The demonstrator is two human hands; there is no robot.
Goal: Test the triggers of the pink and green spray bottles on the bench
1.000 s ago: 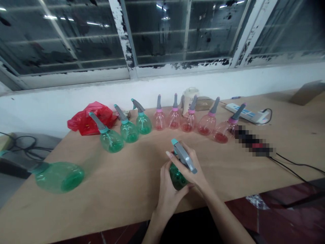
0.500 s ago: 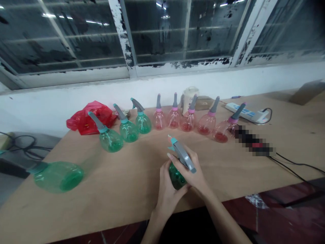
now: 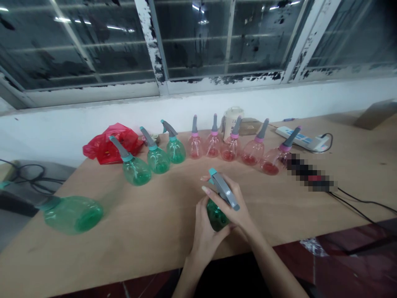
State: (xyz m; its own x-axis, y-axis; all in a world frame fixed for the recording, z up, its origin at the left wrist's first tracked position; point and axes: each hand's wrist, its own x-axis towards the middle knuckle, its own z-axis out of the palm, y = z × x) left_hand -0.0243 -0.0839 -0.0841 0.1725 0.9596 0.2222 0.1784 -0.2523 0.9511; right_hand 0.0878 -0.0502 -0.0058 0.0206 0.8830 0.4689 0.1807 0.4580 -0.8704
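Observation:
Near the front of the table, a green spray bottle (image 3: 216,216) with a grey and teal trigger head is held between both hands. Its nozzle points away from me. My left hand (image 3: 202,236) wraps around the left side and base of the round body. Around the neck, just under the grey head, curl the fingers of my right hand (image 3: 240,209); its fingertips show on either side of the teal trigger, and part of the bottle is hidden behind it. Closest in front are a standing green spray bottle (image 3: 136,171) and several pink spray bottles (image 3: 230,149).
A large green bottle (image 3: 72,215) lies tilted at the left table edge. Behind the row are a red plastic bag (image 3: 113,142) and a cream canister (image 3: 232,120). To the right sit a white power strip (image 3: 304,138), a blurred dark object (image 3: 310,174) with cables, and a brown box (image 3: 376,114).
A right fingertip beyond the nozzle has come down toward the trigger. Both hands keep their hold on the bottle, and the view has shifted slightly.

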